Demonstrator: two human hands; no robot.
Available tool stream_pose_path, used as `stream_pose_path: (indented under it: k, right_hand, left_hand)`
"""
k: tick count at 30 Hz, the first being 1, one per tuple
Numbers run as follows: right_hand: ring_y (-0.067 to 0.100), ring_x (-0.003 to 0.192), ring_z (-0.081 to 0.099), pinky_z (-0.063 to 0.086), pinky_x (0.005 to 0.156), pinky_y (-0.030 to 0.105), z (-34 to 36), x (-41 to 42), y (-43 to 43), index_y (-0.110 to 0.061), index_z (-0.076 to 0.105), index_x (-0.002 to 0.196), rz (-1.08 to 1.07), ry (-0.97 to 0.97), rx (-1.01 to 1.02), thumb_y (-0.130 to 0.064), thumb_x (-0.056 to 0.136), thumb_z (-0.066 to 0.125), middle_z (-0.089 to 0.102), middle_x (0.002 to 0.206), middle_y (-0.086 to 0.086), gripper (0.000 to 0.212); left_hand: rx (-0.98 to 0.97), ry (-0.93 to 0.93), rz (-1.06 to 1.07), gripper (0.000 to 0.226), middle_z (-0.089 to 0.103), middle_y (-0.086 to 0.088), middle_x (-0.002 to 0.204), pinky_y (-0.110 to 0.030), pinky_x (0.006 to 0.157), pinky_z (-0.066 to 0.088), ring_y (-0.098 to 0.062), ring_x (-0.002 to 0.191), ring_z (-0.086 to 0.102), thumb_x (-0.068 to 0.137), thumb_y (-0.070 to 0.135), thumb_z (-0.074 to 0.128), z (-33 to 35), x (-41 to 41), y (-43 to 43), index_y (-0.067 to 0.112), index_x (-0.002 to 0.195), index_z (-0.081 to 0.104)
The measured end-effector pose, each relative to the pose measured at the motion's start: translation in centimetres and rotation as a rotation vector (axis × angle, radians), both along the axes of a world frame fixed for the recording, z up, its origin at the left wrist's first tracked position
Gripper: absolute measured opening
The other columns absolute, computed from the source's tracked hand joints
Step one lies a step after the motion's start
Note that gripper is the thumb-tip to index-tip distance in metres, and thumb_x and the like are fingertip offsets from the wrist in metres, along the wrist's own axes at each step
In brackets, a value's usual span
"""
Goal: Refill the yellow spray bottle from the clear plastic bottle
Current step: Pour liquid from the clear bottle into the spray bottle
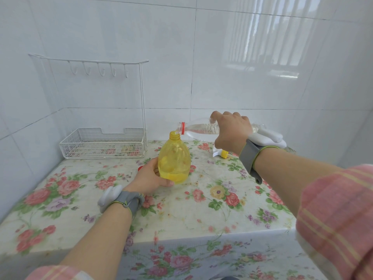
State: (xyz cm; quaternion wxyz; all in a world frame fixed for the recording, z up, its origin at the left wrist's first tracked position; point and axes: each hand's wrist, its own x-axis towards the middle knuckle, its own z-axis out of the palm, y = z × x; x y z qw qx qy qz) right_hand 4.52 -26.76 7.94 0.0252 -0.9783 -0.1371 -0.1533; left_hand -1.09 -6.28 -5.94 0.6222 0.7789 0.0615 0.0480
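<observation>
The yellow spray bottle (174, 158) stands upright on the floral table, its neck open and its spray head off. My left hand (149, 177) grips its lower left side. My right hand (230, 131) holds the clear plastic bottle (198, 128) tipped almost level, with its mouth and red neck ring right at the yellow bottle's opening. Clear liquid lies along the tipped bottle, and some liquid sits in the bottom of the yellow one. The white and yellow spray head (221, 153) lies on the table behind my right wrist.
A white wire rack (101, 146) with hooks stands at the back left against the tiled wall. A small red cap (140, 168) peeks out behind my left hand. The table's front edge (181, 238) runs across below my arms.
</observation>
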Motion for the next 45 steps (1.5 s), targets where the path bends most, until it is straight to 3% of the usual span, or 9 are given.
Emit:
stream_pose_path:
  k: [25, 32, 45]
  right_hand:
    - [0.024, 0.116, 0.048, 0.033, 0.102, 0.033, 0.02, 0.19, 0.09, -0.030, 0.045, 0.127, -0.010, 0.005, -0.008, -0.007, 0.075, 0.065, 0.055, 0.119, 0.001, 0.061]
    - [0.023, 0.115, 0.048, 0.033, 0.100, 0.032, -0.06, 0.28, 0.15, -0.030, 0.046, 0.127, -0.018, -0.007, -0.005, -0.007, 0.075, 0.066, 0.056, 0.118, 0.000, 0.060]
    - [0.025, 0.120, 0.046, 0.032, 0.103, 0.033, 0.25, 0.22, 0.11, -0.030, 0.043, 0.131, -0.017, 0.021, -0.018, -0.007, 0.077, 0.067, 0.055, 0.122, 0.001, 0.063]
  left_hand:
    - [0.016, 0.001, -0.007, 0.082, 0.058, -0.005, 0.115, -0.029, 0.090, 0.045, -0.022, 0.108, 0.057, 0.061, -0.013, 0.077, -0.01, 0.01, 0.10, 0.005, 0.132, 0.041]
    - [0.005, 0.003, -0.007, 0.081, 0.059, 0.001, 0.107, -0.022, 0.082, 0.046, -0.019, 0.103, 0.056, 0.061, -0.014, 0.076, 0.04, -0.08, 0.04, 0.005, 0.132, 0.041]
    - [-0.005, 0.004, -0.001, 0.082, 0.057, -0.011, 0.124, -0.028, 0.088, 0.045, -0.020, 0.106, 0.055, 0.062, -0.015, 0.075, 0.07, 0.02, 0.01, 0.003, 0.133, 0.040]
